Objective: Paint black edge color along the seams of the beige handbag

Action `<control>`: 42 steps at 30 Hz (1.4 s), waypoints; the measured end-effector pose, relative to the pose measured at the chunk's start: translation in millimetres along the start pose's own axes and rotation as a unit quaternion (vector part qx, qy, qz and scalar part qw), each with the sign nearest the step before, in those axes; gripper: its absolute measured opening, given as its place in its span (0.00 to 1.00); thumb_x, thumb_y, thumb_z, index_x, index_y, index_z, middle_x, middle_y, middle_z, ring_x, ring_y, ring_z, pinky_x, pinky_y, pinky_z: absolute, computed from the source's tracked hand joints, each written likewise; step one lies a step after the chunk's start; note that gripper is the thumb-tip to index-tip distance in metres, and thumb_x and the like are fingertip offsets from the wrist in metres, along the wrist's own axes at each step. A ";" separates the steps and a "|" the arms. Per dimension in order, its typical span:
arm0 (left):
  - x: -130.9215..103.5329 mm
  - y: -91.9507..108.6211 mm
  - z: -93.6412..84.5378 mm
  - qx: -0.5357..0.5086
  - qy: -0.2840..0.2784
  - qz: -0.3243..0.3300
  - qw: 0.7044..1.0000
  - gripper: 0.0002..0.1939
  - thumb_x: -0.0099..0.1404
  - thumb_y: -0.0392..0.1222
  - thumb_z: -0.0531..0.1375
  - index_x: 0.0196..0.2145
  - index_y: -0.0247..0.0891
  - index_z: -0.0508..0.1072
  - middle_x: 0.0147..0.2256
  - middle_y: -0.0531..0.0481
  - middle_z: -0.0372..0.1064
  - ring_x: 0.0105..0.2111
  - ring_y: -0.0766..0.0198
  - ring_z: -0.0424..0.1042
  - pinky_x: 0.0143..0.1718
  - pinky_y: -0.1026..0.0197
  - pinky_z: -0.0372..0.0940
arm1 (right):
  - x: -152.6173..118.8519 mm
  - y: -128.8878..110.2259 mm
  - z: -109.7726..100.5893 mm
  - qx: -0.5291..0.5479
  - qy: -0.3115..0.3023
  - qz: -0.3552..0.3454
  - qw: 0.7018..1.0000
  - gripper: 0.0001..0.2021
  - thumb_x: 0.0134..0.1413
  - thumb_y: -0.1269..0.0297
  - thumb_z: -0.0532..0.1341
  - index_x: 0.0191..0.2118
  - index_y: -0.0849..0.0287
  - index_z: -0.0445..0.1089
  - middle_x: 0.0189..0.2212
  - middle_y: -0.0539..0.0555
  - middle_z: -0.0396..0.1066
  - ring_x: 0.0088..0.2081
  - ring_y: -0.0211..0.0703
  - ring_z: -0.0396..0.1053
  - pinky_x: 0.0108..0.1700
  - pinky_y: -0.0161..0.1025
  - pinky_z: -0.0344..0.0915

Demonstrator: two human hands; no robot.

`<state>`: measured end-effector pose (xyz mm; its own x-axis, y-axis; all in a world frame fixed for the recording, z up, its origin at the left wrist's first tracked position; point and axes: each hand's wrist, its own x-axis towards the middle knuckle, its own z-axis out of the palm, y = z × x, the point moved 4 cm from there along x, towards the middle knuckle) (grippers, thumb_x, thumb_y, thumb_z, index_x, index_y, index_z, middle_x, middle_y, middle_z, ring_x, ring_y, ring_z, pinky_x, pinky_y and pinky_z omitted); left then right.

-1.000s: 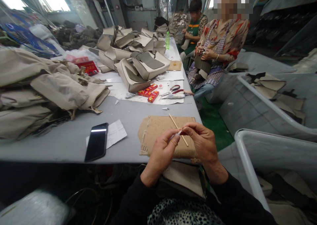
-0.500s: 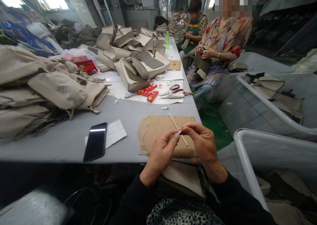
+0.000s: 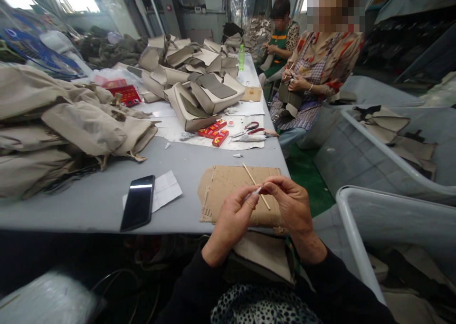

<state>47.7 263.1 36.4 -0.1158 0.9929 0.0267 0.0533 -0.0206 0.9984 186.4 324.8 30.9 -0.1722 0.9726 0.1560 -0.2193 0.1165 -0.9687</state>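
Note:
My left hand [image 3: 235, 214] is closed in a pinch around a small white tube [image 3: 257, 190], mostly covered by the fingers. My right hand [image 3: 292, 205] pinches at the tube's narrow end, thumb against fingertips. Both hands are just above a piece of brown cardboard [image 3: 231, 191] at the table's front edge. A thin wooden stick [image 3: 250, 174] lies slantwise on the cardboard, partly behind the hands. Below them, on my lap, rests a beige bag piece [image 3: 265, 252] with dark edges.
A black phone [image 3: 138, 203] lies partly on white paper [image 3: 167, 191]. Red small boxes [image 3: 214, 133] and red-handled pliers [image 3: 253, 127] are farther back. Beige bags [image 3: 78, 129] are heaped left. Grey bins [image 3: 359, 238] stand right, near a co-worker [image 3: 309, 81].
My hands and the small tube stay practically in place. The nearer co-worker's hands and the dark piece they hold have shifted slightly.

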 end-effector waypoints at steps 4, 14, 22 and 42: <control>0.1 -1.0 0.1 -0.002 -0.004 0.001 1.000 0.15 0.71 0.45 0.59 0.50 0.38 0.79 0.30 0.51 0.69 0.32 0.60 0.66 0.38 0.58 0.61 | -0.3 1.5 -0.3 -0.003 -0.006 0.001 1.000 0.05 0.54 0.60 0.73 0.33 0.54 0.80 0.28 0.48 0.78 0.32 0.39 0.75 0.39 0.36 0.71; 1.2 -1.5 0.0 0.009 -0.002 0.002 1.000 0.15 0.71 0.46 0.59 0.48 0.37 0.80 0.31 0.50 0.70 0.32 0.60 0.66 0.38 0.59 0.61 | 0.5 7.6 -2.4 -0.022 -0.024 -0.011 0.999 0.05 0.56 0.60 0.72 0.35 0.54 0.80 0.29 0.48 0.78 0.33 0.40 0.75 0.40 0.36 0.70; 2.1 1.0 -0.5 0.012 -0.001 0.031 0.999 0.14 0.71 0.45 0.58 0.47 0.37 0.81 0.30 0.49 0.70 0.35 0.58 0.69 0.45 0.56 0.64 | 2.6 1.3 -3.4 -0.053 -0.055 -0.044 0.996 0.05 0.59 0.60 0.70 0.34 0.54 0.79 0.30 0.48 0.77 0.34 0.40 0.75 0.40 0.36 0.71; 4.0 3.8 1.4 0.040 0.010 0.047 0.998 0.14 0.72 0.45 0.58 0.45 0.38 0.81 0.41 0.44 0.79 0.42 0.55 0.75 0.45 0.56 0.67 | 1.7 -3.8 -2.7 -0.106 -0.055 -0.073 0.990 0.07 0.61 0.60 0.68 0.33 0.55 0.78 0.28 0.48 0.75 0.32 0.40 0.73 0.38 0.36 0.69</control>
<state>48.8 267.2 40.2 -0.1271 0.9843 0.1225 0.1445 -0.1038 0.9840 189.5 326.5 34.3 -0.2606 0.9158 0.3055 -0.0444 0.3047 -0.9514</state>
